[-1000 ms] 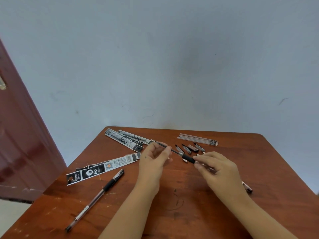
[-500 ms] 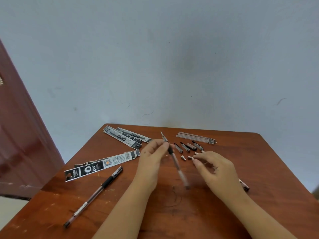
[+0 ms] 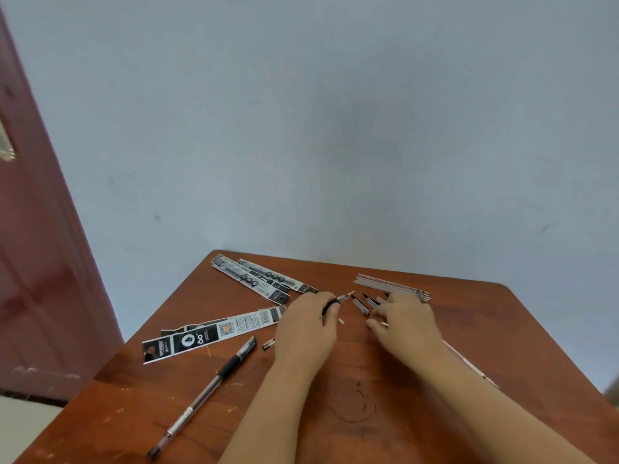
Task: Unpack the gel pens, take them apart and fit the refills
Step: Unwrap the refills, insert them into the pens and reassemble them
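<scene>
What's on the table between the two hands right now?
In the head view, pen caps and a small white piece lie between the left hand and right hand.

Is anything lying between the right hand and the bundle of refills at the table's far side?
Nothing visible. The right hand sits just short of the refills; the loose caps lie to its left, off that path.

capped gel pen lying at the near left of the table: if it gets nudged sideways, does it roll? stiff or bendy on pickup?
The capped gel pen looks round and slim, so a sideways nudge would probably roll it, though its cap clip may stop it. The straight plastic barrel suggests stiff and light. The black grip sleeve likely gives the least slippery hold.
</scene>
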A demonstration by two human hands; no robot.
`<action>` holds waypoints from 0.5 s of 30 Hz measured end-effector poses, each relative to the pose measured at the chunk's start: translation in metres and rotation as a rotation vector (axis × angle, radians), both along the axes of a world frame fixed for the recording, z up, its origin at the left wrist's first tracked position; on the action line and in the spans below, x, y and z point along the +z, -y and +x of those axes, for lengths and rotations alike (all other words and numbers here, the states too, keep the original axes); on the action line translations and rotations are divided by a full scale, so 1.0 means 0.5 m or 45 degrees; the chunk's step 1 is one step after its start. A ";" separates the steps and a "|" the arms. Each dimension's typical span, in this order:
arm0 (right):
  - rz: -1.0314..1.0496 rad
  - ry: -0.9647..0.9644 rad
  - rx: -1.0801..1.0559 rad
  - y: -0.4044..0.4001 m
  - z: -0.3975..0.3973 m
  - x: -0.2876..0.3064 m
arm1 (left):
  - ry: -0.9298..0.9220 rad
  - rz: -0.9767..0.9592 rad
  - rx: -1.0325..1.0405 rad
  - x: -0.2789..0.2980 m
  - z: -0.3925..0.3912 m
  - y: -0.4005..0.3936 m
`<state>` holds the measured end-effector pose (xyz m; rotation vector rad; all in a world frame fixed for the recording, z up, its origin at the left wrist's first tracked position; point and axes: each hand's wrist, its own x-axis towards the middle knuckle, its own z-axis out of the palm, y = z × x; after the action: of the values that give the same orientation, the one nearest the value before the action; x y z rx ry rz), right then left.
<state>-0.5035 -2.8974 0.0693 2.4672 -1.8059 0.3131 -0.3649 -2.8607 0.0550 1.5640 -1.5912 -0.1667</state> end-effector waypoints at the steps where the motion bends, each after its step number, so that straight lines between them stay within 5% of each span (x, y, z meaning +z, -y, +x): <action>1: 0.004 -0.022 -0.011 0.004 0.007 -0.002 | 0.031 0.009 -0.005 -0.002 0.000 0.001; 6: -0.030 0.023 -0.012 0.020 0.012 -0.023 | 0.102 0.053 -0.003 -0.005 0.001 0.008; 12: -0.109 0.775 0.087 -0.022 -0.020 0.020 | 0.245 0.095 -0.070 -0.005 0.000 0.008; 15: -0.091 0.936 0.121 -0.046 -0.049 0.025 | 0.305 0.095 -0.161 -0.005 -0.009 0.005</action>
<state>-0.5279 -2.8744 0.0818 2.5772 -1.8134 1.4163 -0.3693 -2.8634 0.0523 1.5877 -1.8916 -0.1109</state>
